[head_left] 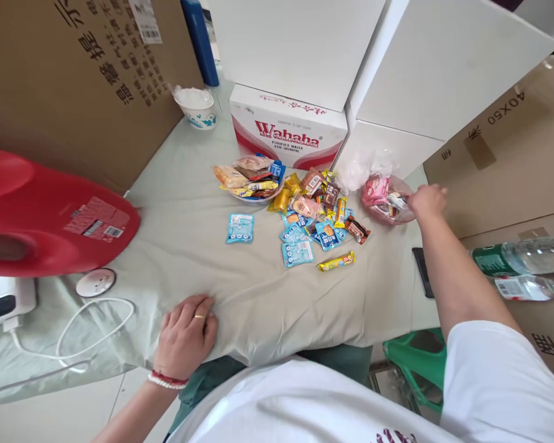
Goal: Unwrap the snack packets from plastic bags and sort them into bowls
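Observation:
My left hand [187, 332] lies on the cloth at the table's front edge, fingers loosely laid down and holding nothing. On the right, my right hand [428, 200] is at the rim of a pink see-through bowl [373, 215] with pink-wrapped snacks in it; its fingers are mostly hidden. A pile of snacks spreads left of that bowl, with blue packets [297, 252], a brown cocoa packet [330, 194] and a brown-wrapped bar [357, 230]. A yellow-wrapped bar [337, 261] lies in front. One blue packet [240, 228] lies apart, before a full snack bowl [255, 198].
Behind the snacks stand a Wahaha water box [289, 132] and white panels [295, 43]. A red jug [50, 215], white cable [96, 301] and paper cup [196, 111] are left. Right are a black phone-like slab [423, 272], plastic bottles [530, 255] and cartons [503, 147].

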The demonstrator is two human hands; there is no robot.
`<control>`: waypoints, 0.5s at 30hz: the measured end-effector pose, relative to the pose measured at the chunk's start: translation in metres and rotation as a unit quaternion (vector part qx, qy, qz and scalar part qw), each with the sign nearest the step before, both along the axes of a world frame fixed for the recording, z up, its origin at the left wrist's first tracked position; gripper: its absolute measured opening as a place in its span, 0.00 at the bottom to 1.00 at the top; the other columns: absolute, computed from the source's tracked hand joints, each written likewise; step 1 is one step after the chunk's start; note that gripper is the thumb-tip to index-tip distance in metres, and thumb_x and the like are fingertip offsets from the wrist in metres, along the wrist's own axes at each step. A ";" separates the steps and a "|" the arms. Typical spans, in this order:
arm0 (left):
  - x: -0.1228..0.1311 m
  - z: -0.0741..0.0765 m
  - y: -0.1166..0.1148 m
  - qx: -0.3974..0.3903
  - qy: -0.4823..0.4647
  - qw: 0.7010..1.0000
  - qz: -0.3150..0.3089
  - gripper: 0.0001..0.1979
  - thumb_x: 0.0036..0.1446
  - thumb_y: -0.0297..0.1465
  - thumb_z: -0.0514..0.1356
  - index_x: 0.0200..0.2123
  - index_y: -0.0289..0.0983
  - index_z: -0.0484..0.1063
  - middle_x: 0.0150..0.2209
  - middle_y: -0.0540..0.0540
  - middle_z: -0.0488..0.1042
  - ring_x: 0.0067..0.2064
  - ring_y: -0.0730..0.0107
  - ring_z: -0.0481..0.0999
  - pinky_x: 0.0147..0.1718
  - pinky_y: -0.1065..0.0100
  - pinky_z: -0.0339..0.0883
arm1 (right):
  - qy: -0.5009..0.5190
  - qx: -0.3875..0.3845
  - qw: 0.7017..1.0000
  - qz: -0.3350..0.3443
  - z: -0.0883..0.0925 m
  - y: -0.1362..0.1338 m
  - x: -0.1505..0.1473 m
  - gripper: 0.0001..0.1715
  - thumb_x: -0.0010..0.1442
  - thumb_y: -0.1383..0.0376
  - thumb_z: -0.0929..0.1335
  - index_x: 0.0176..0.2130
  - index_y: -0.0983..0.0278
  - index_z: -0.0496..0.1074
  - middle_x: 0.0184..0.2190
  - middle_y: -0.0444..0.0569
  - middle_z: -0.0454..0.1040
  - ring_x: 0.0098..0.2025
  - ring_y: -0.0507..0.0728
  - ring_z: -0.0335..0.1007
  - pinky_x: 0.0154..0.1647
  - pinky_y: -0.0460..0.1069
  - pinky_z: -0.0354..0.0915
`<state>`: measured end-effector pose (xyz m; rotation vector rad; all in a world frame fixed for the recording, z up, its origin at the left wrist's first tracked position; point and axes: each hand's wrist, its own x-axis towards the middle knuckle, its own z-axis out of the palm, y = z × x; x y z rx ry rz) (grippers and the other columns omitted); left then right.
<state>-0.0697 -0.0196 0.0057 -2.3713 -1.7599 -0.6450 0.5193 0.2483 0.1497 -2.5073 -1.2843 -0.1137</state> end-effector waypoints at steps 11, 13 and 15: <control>0.001 0.008 0.000 0.044 -0.018 0.999 -0.023 0.12 0.60 0.24 0.60 0.47 0.40 0.71 0.44 0.40 0.81 0.47 0.52 0.80 0.46 0.57 0.69 | 0.096 0.095 0.978 0.159 0.010 0.103 -0.050 0.09 0.55 0.67 0.75 0.36 0.65 0.72 0.45 0.57 0.72 0.62 0.66 0.61 0.69 0.65 0.51; 0.003 0.010 0.000 0.048 -0.022 0.998 -0.018 0.12 0.60 0.24 0.60 0.47 0.40 0.70 0.44 0.40 0.81 0.47 0.52 0.80 0.46 0.57 0.69 | 0.134 0.114 0.970 0.168 0.008 0.102 -0.055 0.10 0.57 0.70 0.72 0.30 0.61 0.67 0.39 0.53 0.70 0.59 0.65 0.65 0.68 0.65 0.53; 0.002 0.010 -0.001 0.046 -0.032 0.998 -0.016 0.12 0.60 0.24 0.60 0.47 0.41 0.70 0.44 0.41 0.80 0.47 0.53 0.80 0.46 0.57 0.69 | 0.180 0.145 0.953 0.195 0.010 0.091 -0.055 0.09 0.62 0.69 0.65 0.31 0.58 0.62 0.37 0.50 0.69 0.54 0.60 0.69 0.65 0.62 0.60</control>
